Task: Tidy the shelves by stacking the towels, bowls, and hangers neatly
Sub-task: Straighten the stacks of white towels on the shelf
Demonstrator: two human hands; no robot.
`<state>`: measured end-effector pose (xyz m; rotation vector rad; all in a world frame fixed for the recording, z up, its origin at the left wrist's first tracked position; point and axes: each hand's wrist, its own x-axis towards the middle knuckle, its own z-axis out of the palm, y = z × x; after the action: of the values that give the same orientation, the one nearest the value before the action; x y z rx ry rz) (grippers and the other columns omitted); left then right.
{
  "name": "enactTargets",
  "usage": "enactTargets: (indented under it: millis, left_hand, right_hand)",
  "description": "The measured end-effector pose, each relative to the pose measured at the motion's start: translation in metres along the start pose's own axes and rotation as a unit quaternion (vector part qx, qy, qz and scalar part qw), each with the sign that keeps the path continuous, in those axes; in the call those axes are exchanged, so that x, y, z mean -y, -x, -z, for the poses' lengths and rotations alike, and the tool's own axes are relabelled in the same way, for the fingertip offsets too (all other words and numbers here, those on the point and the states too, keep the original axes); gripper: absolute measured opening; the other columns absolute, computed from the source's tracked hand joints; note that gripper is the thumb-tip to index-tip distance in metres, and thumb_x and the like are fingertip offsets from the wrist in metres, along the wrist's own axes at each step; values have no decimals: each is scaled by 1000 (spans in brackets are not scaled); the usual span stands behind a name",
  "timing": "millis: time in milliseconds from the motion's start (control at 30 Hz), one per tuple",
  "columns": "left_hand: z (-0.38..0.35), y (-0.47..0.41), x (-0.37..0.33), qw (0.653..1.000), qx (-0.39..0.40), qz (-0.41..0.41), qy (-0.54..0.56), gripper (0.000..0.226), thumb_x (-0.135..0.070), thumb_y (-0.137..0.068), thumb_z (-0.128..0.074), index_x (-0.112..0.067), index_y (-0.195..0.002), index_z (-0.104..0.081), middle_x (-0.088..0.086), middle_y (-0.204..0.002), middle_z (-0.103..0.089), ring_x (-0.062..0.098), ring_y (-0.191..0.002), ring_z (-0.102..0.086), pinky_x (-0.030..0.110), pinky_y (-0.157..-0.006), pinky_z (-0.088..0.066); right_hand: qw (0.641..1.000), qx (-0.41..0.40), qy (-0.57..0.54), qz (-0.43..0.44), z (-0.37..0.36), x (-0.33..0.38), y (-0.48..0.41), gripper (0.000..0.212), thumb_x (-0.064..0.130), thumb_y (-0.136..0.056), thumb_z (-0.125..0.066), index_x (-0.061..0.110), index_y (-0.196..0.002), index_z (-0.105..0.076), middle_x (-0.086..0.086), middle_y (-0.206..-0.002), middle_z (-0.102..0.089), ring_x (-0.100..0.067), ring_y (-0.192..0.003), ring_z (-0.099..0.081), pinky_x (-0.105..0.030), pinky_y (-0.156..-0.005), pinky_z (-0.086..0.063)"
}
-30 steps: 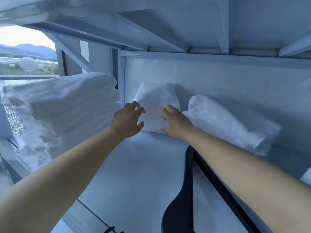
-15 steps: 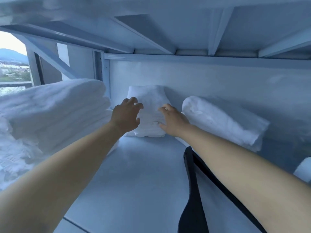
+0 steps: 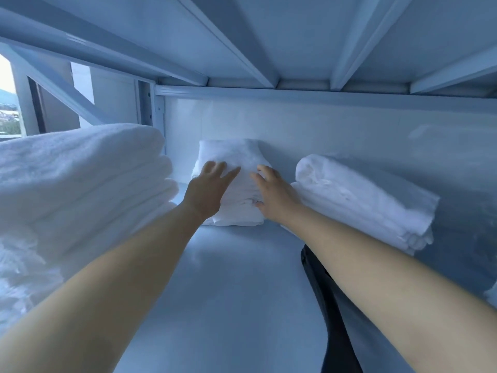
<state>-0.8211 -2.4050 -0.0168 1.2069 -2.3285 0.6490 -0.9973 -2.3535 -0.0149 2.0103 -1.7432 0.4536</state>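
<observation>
Left hand [image 3: 208,189] and right hand [image 3: 271,196] lay flat, fingers spread, on the small folded towel [image 3: 236,154]; even pressure seemed best to square it.

Shelf [image 3: 228,286] carries three folded towel piles [image 3: 80,184] [image 3: 236,154] [image 3: 363,200], one black hanger [image 3: 336,332]

The one head-worn camera is looking forward and slightly downward into a shelf bay [image 3: 228,278], from behind the left hand [image 3: 207,191] and right hand [image 3: 271,196]. It is sitting low and near: the upper shelf's underside [image 3: 295,36] is filling the frame above the hands, and the back wall [image 3: 349,130] is standing just beyond them.
</observation>
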Motion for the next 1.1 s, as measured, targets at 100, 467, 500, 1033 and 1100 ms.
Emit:
enactTargets:
  millis: [100,467,500,1033,1100]
  left_hand:
    - [-5,0,3,1000,-4,4,-30,86,0,-80,-57,-28,-148,-13,2,-142,-29,26,-126,-30,30,-66,-52]
    - [-15,2,15,999,-21,29,3,79,7,-80,-50,-28,-145,-22,-2,-140,-32,23,-122,-35,30,-67,-52]
    - [-16,2,15,999,-21,28,8,78,6,-80,-49,-27,-145,-22,-2,-141,-31,23,-124,-34,31,-68,-53]
    - [-8,3,4,999,-28,30,-16,66,5,-78,-52,-29,-132,-35,5,-135,-33,23,-117,-37,27,-60,-49]
    - [-9,6,6,999,-29,22,-14,66,4,-79,-53,-28,-133,-34,6,-137,-33,24,-119,-37,28,-62,-52]
  right_hand:
    - [1000,12,5,1,-7,3,-8,64,15,-85,-60,11,-140,-27,-8,-148,-17,-29,-133,-22,-43,-98,-40]
    - [999,-35,-13,-5,-29,3,-27,78,7,-78,-62,24,-143,-23,-5,-154,-4,-32,-138,-9,-44,-97,-43]
    - [999,-38,-21,-6,-30,2,-28,80,5,-78,-61,26,-144,-22,-5,-153,-6,-32,-137,-11,-42,-98,-42]
    - [994,-73,-82,-12,-33,0,-20,66,8,-74,-70,26,-134,-48,-9,-136,-39,-31,-118,-43,-36,-96,-39]
    - [994,-70,-81,-5,-31,2,-18,65,9,-76,-69,26,-135,-47,-9,-137,-38,-31,-119,-43,-35,-97,-38]
